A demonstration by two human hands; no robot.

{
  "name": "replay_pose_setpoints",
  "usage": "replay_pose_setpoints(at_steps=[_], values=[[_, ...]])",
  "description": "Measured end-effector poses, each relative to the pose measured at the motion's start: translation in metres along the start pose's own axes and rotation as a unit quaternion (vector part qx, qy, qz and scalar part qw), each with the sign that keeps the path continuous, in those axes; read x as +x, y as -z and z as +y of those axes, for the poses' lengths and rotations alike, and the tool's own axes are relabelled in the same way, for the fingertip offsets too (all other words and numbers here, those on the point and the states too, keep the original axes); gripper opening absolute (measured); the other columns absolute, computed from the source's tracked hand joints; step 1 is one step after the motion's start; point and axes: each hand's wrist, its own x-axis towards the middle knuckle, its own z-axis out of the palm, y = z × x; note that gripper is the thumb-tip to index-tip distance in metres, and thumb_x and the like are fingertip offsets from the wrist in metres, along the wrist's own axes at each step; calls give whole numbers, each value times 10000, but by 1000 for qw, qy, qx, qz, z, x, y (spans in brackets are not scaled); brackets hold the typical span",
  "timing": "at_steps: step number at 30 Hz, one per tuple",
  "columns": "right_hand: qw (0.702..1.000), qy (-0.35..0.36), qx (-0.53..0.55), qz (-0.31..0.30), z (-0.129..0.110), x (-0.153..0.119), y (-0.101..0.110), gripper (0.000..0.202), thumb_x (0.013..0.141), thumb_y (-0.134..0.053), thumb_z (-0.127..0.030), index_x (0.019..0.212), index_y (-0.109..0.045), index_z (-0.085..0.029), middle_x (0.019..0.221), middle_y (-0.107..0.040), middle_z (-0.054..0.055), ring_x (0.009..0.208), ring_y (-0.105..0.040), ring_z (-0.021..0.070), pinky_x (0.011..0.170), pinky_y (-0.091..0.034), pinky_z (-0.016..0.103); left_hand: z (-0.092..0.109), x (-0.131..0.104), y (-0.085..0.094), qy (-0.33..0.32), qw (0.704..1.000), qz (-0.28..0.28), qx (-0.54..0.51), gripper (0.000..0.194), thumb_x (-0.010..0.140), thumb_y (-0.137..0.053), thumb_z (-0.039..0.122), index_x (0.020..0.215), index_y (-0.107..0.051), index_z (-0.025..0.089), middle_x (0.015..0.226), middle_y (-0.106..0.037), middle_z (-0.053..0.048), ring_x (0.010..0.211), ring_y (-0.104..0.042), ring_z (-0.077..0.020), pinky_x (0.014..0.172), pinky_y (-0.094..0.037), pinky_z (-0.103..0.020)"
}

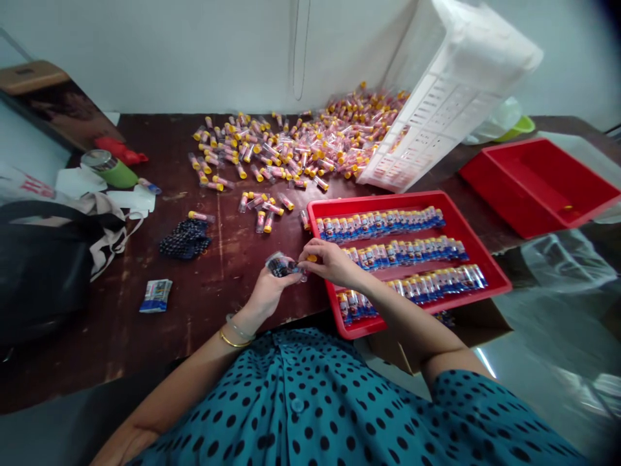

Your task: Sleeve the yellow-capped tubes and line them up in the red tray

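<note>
My left hand is closed around a small bunch of clear and dark plastic wrappers. Close against it, the fingertips of my right hand pinch a small clear tube with a yellow cap; its lower end meets the wrappers, and how far it is inside them I cannot tell. Beside my right forearm a red tray holds rows of yellow-capped tubes in blue printed wrappers. Several loose pink tubes with yellow caps lie on the table beyond my hands.
A big heap of pink tubes spreads along the wall, with a tilted white basket over its right side. A red bin stands far right. Leftward are a dark cloth, a packet, a green cup and a black bag.
</note>
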Motion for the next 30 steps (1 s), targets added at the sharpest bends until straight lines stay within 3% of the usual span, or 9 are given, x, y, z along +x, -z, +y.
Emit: replay_pose_setpoints(at_steps=[4,9,11,15,19,25,30], values=[[1000,9,-17,-15,-1,1,-2,76,901,-657,-219,878,-703,-164,931,-610,40,834,-611,141,798,-469,264,3,-2,2,67,995,-65,31,357,546,-904,292,802,-708,140,734,-715,-17,681,-664,-171,555,-552,-274],[1000,-4,-19,-24,0,2,-5,113,904,-657,-239,841,-699,-155,900,-608,46,810,-604,147,768,-469,268,1,-3,0,6,1000,6,27,356,507,-921,268,730,-666,157,687,-693,12,625,-651,-158,518,-526,-251],[1000,-4,-16,-24,0,3,-7,115,909,-650,-238,840,-697,-158,906,-607,46,818,-604,146,774,-471,267,0,-2,1,3,1000,10,8,357,501,-921,234,739,-665,160,685,-684,26,633,-643,-136,558,-532,-238],[999,1,-23,-26,4,2,-7,141,918,-641,-264,843,-696,-158,916,-601,47,820,-604,144,773,-468,262,2,0,7,67,997,-47,-1,369,540,-901,223,844,-704,155,776,-709,-5,697,-654,-141,602,-547,-247],[999,11,-36,-24,7,2,-2,150,923,-633,-265,842,-694,-155,909,-603,45,792,-599,139,766,-460,262,6,1,16,93,992,-72,43,341,557,-902,279,801,-700,152,773,-708,-21,674,-650,-154,561,-540,-257],[1000,-2,7,-20,10,0,6,135,912,-642,-266,843,-691,-161,909,-617,46,835,-610,151,813,-475,287,8,4,27,23,988,-79,133,289,623,-868,379,672,-702,147,656,-681,-21,606,-610,-138,544,-500,-243],[975,-76,199,69,22,-2,19,256,897,-653,-370,1085,-643,-197,986,-648,40,752,-617,120,733,-521,274,6,11,30,-28,992,-21,118,296,518,-924,296,620,-679,165,584,-643,27,552,-567,-108,542,-463,-228]])
